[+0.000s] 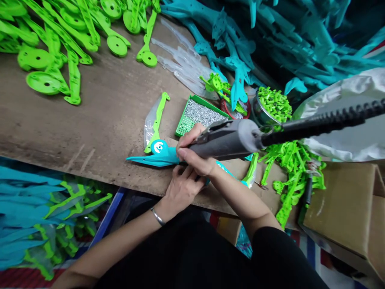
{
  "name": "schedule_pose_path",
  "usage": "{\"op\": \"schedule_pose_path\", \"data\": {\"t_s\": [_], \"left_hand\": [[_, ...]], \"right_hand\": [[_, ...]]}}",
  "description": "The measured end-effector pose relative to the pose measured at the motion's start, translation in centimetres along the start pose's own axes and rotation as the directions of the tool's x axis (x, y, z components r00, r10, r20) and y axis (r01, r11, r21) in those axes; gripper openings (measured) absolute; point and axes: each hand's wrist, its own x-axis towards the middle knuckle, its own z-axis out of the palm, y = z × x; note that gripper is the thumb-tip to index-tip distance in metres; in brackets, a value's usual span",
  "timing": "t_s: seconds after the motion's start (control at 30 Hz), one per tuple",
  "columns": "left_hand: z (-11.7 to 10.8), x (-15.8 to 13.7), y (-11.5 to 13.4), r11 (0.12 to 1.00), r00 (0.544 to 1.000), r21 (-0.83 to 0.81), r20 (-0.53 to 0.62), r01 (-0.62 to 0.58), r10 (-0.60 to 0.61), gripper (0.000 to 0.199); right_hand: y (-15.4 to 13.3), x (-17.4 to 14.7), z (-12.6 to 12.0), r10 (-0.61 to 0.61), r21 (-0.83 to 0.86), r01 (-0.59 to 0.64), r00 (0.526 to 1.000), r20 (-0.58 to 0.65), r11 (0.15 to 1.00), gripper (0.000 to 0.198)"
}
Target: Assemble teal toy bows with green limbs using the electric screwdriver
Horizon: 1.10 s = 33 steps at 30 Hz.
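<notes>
My right hand (197, 154) is wrapped round a grey electric screwdriver (224, 140), which lies slanted with its black coiled cord running off to the right. Its tip is hidden behind my fingers. Just below, my left hand (182, 190), a silver bangle on the wrist, has its fingers curled on a teal plastic piece (153, 160) with a round white-marked disc. Both hands cover the middle of this piece. A green arm with a clear blade (155, 122) sits at its left end, and another green arm (252, 170) shows at its right.
Behind my hands stands a green tray (200, 112) of small screws. Green plastic arms (54, 60) heap at the back left, clear blades (183, 60) and teal parts (231, 52) further right. A bowl of green bits (273, 104) and a cardboard box (339, 204) are on the right.
</notes>
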Motion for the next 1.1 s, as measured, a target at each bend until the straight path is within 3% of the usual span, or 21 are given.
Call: {"op": "schedule_pose_path", "data": {"t_s": [0.1,0.17,0.27,0.37,0.43,0.63,0.93,1.1], "left_hand": [[0.0,-0.1,0.0,1.0,1.0,0.002,0.008,0.0,0.0,0.014],[-0.1,-0.1,0.1,1.0,1.0,0.018,0.024,0.008,-0.009,0.017],[-0.4,0.0,0.3,0.999,0.998,0.052,0.06,0.015,-0.018,0.032],[-0.4,0.2,0.3,0.997,0.997,0.079,0.071,0.005,-0.011,0.038],[-0.3,0.2,0.3,0.996,0.998,0.093,0.07,0.001,-0.008,0.037],[-0.1,0.2,0.2,0.995,0.998,0.095,0.064,0.004,-0.01,0.038],[-0.2,0.1,0.2,0.997,0.998,0.081,0.068,0.0,-0.005,0.037],[-0.4,0.2,0.2,0.997,0.997,0.083,0.076,0.001,-0.008,0.037]], "right_hand": [[-0.4,0.6,0.1,-0.062,0.045,0.054,0.981,0.185,0.998,0.033],[-0.6,0.8,-0.2,-0.068,0.051,0.059,0.978,0.196,0.997,0.032],[-0.6,1.4,-1.4,-0.165,0.127,0.163,0.986,0.0,0.978,0.027],[0.1,2.4,-2.8,-0.27,0.124,0.319,0.913,-0.306,0.94,0.023],[0.9,3.2,-3.6,-0.3,0.085,0.362,0.865,-0.402,0.928,0.021],[3.2,4.2,-4.1,-0.274,0.043,0.321,0.865,-0.421,0.946,0.023],[3.2,4.2,-3.8,-0.174,-0.021,0.181,0.904,-0.39,0.983,0.032],[2.2,4.3,-4.0,-0.215,-0.028,0.221,0.9,-0.379,0.975,0.03]]}}
